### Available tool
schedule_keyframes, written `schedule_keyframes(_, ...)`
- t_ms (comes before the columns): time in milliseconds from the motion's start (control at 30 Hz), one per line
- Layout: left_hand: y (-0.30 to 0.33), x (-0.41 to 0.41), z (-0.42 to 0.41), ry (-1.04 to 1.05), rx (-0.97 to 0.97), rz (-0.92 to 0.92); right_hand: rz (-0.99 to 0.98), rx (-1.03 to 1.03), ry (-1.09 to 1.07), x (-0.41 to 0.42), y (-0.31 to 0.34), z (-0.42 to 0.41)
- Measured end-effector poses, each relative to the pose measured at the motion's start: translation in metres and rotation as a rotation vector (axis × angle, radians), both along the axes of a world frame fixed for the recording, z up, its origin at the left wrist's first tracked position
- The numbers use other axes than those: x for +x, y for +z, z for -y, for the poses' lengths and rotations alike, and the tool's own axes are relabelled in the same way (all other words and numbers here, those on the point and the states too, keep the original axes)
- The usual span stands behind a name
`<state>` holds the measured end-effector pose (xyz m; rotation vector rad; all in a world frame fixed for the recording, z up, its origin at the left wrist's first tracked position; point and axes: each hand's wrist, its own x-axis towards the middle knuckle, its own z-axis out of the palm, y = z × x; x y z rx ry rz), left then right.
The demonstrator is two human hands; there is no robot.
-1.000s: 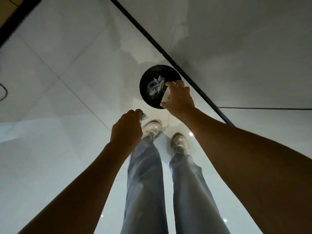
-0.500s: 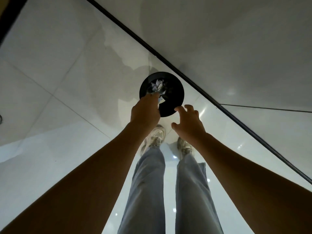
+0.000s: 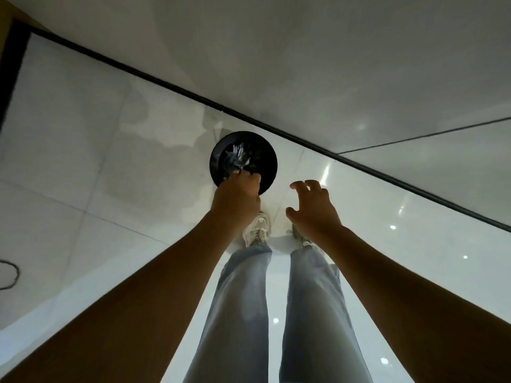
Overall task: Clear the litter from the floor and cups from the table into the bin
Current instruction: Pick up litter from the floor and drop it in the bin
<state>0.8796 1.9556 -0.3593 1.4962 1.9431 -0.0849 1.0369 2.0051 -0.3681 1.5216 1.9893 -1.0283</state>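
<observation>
Bin (image 3: 266,161) beneath left hand (image 3: 235,200).

No readable text, label, brand, number or sign appeared anywhere in the view. The crumpled paper (image 3: 237,159) in the black bin (image 3: 266,161) showed dark markings, but they were too blurred to make out.

A: How many bins?
B: One black bin (image 3: 266,161), centre of the frame, holding one crumpled heap of litter (image 3: 236,158) (pieces too tangled to count).
A: Hands, shoes?
B: Two hands: left hand (image 3: 235,201), right hand (image 3: 313,211). Two shoes: one shoe (image 3: 257,229), another shoe (image 3: 300,239).
</observation>
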Motion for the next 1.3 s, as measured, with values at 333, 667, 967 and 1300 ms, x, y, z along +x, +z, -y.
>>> schedule_keyframes(333, 0.046, 0.093, -0.013, -0.538, 0.016, -0.113, 0.066, 0.097, -0.224, 0.081, 0.043, 0.047)
schedule_keyframes(667, 0.047, 0.227, 0.022, -0.94, -0.07, -0.168, 0.074, 0.076, -0.616, 0.205, 0.048, 0.136)
schedule_keyframes(967, 0.053, 0.372, 0.113, -1.196, -0.015, -0.169, 0.079, 0.034, -0.973, 0.342, 0.058, 0.264)
schedule_keyframes(1300, 0.062, 0.55, 0.21, -1.407, -0.042, -0.142, 0.08, 0.014, -1.314, 0.477, 0.062, 0.398)
